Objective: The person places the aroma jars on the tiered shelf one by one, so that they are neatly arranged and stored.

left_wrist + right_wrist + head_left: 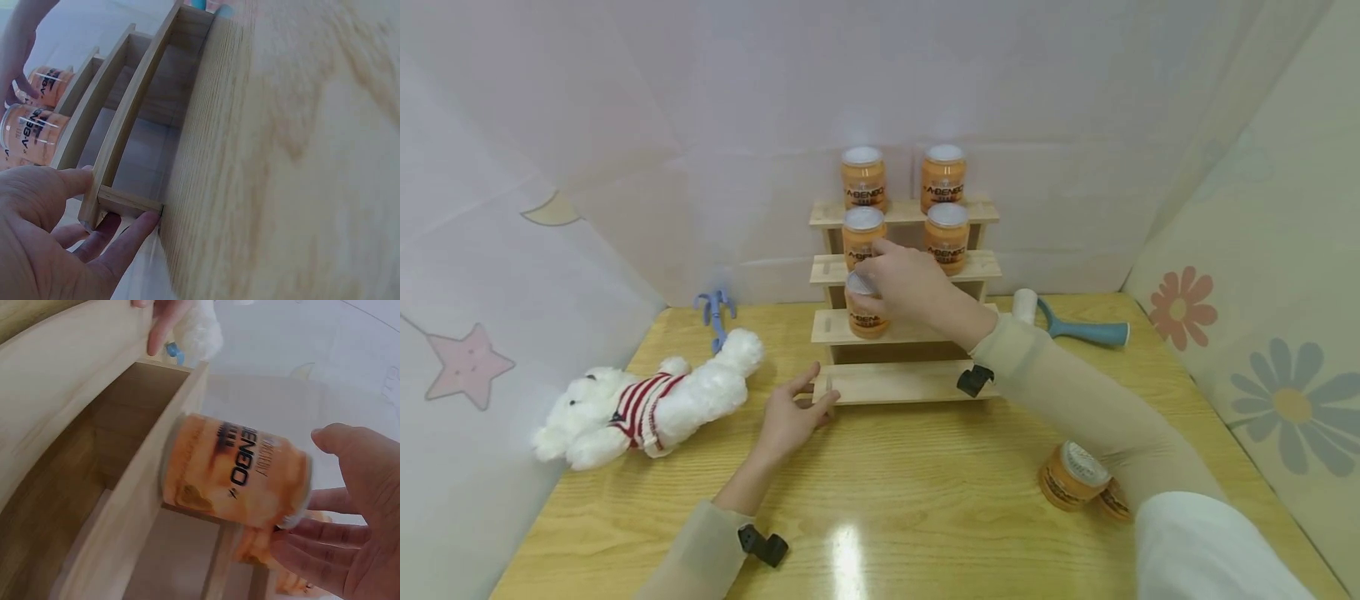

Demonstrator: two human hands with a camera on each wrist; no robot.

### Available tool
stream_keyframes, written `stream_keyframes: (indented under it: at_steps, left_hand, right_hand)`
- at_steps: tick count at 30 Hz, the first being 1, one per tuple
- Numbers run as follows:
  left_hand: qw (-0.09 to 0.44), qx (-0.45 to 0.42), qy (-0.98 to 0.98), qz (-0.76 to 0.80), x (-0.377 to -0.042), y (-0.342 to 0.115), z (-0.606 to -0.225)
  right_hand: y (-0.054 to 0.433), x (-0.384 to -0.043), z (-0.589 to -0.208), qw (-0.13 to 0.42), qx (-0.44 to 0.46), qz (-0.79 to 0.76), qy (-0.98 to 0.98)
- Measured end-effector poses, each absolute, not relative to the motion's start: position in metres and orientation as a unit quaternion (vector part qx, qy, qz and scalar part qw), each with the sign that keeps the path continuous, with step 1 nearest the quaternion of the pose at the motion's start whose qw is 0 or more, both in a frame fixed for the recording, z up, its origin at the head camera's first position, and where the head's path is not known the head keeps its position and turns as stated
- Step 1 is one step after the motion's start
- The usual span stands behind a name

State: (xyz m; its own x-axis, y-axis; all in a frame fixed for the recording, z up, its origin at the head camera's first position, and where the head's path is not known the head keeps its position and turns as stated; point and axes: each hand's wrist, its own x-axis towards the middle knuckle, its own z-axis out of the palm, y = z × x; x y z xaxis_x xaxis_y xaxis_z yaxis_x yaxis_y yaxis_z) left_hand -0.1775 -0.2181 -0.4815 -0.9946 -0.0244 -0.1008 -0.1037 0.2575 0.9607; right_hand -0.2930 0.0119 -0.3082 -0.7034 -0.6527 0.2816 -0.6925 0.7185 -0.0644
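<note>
A four-step wooden display rack stands against the back of the table. My left hand grips the left end of its lowest step, thumb on the board and fingers at its end support. On the second step from the bottom, at the left, stands an orange can with a silver lid. Around its lid end my right hand is spread, the thumb apart from the can and the fingertips right at the rim. Two more cans stand on the third step and two on the top step.
Two orange cans are at the table's right, one partly hidden by my right sleeve. A white plush bear in a striped sweater lies at the left, near a blue-purple hook-like item. Behind the right arm lies a teal-handled lint roller.
</note>
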Motion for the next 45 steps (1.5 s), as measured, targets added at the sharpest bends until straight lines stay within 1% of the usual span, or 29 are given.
stream_keyframes:
  at_steps: [6,10,14,17,21,29,39,42,45]
  left_hand:
    - [0.034,-0.04,0.796,0.603,-0.178,-0.217,-0.481]
    - [0.034,-0.039,0.798,0.6,-0.179,-0.217,-0.484]
    - [0.038,-0.042,0.796,0.602,-0.179,-0.217,-0.488]
    - [0.038,-0.042,0.799,0.599,-0.178,-0.218,-0.49]
    - [0.036,-0.045,0.8,0.597,-0.178,-0.219,-0.491]
    - [0.037,-0.05,0.8,0.597,-0.179,-0.218,-0.492]
    - [0.034,-0.055,0.804,0.59,-0.18,-0.217,-0.493]
    - [0.03,-0.052,0.806,0.589,-0.179,-0.217,-0.492]
    - [0.028,-0.05,0.806,0.59,-0.179,-0.217,-0.491]
  right_hand:
    - [0.041,-0.291,-0.293,0.096,0.328,0.096,-0.935]
    - [0.07,-0.29,-0.286,0.102,0.35,0.131,-0.922]
    - [0.103,-0.289,-0.288,0.11,0.379,0.148,-0.907]
    - [0.125,-0.285,-0.291,0.097,0.377,0.157,-0.907]
    - [0.152,-0.276,-0.292,0.078,0.372,0.164,-0.91]
    - [0.195,-0.251,-0.294,0.064,0.404,0.127,-0.904]
    - [0.229,-0.222,-0.302,0.034,0.421,0.124,-0.898]
    - [0.236,-0.213,-0.307,0.04,0.425,0.12,-0.896]
    - [0.243,-0.205,-0.312,0.034,0.425,0.117,-0.897]
